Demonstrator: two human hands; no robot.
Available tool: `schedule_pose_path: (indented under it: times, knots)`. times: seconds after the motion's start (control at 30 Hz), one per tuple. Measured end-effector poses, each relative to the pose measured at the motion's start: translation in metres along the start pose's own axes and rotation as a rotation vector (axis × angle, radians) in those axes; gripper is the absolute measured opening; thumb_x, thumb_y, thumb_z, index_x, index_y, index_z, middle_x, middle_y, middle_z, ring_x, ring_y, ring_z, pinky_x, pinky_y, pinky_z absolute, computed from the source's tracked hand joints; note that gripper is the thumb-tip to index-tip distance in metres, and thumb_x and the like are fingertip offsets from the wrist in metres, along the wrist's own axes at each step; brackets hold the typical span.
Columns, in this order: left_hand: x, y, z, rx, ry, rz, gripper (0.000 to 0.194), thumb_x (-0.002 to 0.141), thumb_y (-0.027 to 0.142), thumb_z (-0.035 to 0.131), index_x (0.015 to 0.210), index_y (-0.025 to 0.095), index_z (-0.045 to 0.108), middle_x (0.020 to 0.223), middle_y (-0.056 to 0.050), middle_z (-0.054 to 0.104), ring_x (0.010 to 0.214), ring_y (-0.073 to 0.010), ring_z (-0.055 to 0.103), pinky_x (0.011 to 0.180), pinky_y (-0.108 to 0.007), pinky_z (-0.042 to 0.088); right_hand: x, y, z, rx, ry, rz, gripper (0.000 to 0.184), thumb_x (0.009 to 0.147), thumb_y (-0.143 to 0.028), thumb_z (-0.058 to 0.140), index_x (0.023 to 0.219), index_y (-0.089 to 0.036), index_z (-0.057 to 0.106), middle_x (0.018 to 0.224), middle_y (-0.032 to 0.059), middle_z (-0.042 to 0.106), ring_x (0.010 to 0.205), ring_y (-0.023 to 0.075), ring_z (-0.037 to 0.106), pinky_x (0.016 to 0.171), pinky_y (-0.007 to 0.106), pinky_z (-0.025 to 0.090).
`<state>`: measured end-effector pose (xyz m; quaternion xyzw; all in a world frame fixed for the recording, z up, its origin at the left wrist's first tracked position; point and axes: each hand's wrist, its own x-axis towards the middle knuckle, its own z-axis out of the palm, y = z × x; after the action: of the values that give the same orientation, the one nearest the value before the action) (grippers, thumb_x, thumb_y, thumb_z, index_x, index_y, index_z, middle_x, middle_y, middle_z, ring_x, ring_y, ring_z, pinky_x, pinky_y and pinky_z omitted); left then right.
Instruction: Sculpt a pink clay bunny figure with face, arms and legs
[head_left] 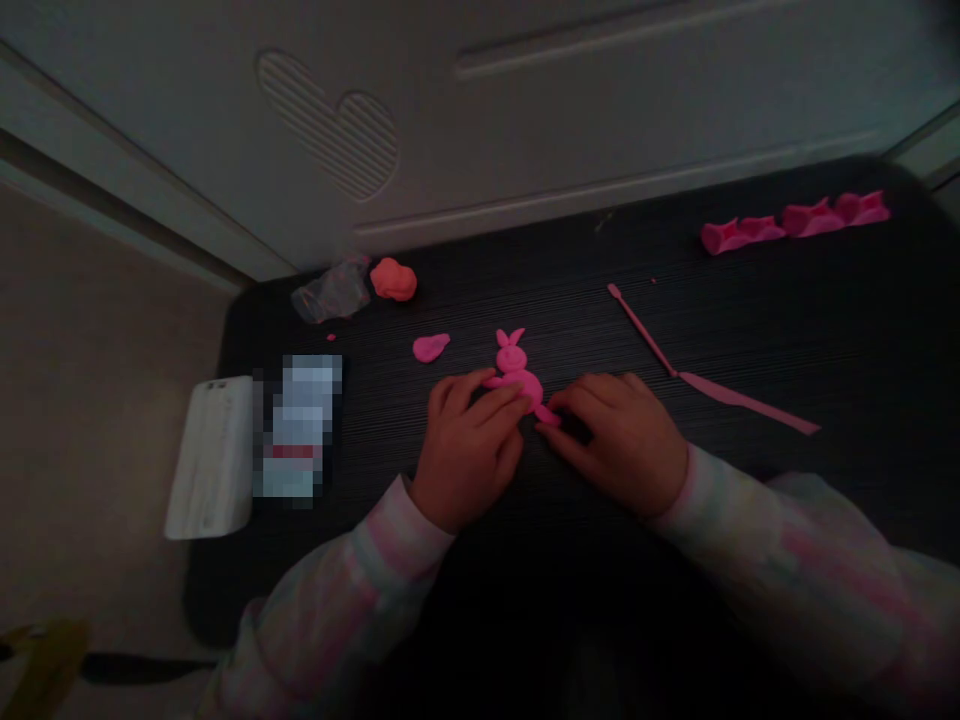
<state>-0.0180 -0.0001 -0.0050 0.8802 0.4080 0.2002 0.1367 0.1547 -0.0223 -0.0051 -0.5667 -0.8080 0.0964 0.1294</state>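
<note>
A flat pink clay rabbit [527, 385] lies on the dark table, its two ears and round head pointing away from me. My left hand [474, 440] presses curled fingers on the left side of its body and holds it against the table. At the lower right, my right hand [619, 435] pinches the small pink leg [547, 414] between thumb and fingers. Part of the rabbit's body is covered by my left fingers. A loose flattened piece of pink clay [430, 348] sits to the left of the ears.
An orange-pink clay lump [394, 280] rests beside a crumpled clear wrapper [334, 290]. On the left are a blurred-out phone [300, 425] and a white case [212, 457]. Rightward lie a pink stick tool [641, 328], a pink knife [746, 400] and a row of pink cups [795, 222].
</note>
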Motion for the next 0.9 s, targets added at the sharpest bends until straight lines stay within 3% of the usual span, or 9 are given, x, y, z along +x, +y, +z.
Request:
schedule_pose_path:
  times: [0.17, 0.47, 0.9]
  knots:
    - [0.0, 0.0, 0.0, -0.009, -0.003, 0.0, 0.028, 0.075, 0.012, 0.048, 0.102, 0.014, 0.057, 0.105, -0.003, 0.063, 0.106, -0.0226, 0.044, 0.089, -0.041, 0.033, -0.002, 0.0, -0.001, 0.057, 0.003, 0.004, 0.033, 0.075, -0.043, 0.052, 0.09, -0.014, 0.056, 0.082, 0.0061, 0.06, 0.076, 0.0203, 0.052, 0.067, 0.031, 0.031]
    - [0.0, -0.002, 0.001, -0.004, 0.008, 0.023, 0.031, 0.076, 0.009, 0.043, 0.102, 0.015, 0.057, 0.104, -0.004, 0.063, 0.105, -0.023, 0.044, 0.087, -0.042, 0.034, 0.003, -0.009, 0.002, -0.043, 0.021, 0.061, 0.018, 0.077, -0.032, 0.047, 0.075, -0.016, 0.056, 0.073, 0.0041, 0.058, 0.069, 0.0185, 0.051, 0.065, 0.031, 0.027]
    - [0.001, -0.002, 0.002, -0.007, -0.013, 0.028, 0.029, 0.077, 0.011, 0.044, 0.101, 0.018, 0.058, 0.104, -0.003, 0.062, 0.107, -0.0223, 0.044, 0.088, -0.041, 0.033, 0.006, -0.013, 0.007, -0.054, 0.085, 0.066, 0.017, 0.077, -0.027, 0.045, 0.068, -0.017, 0.055, 0.067, 0.0032, 0.056, 0.065, 0.0171, 0.05, 0.064, 0.03, 0.026]
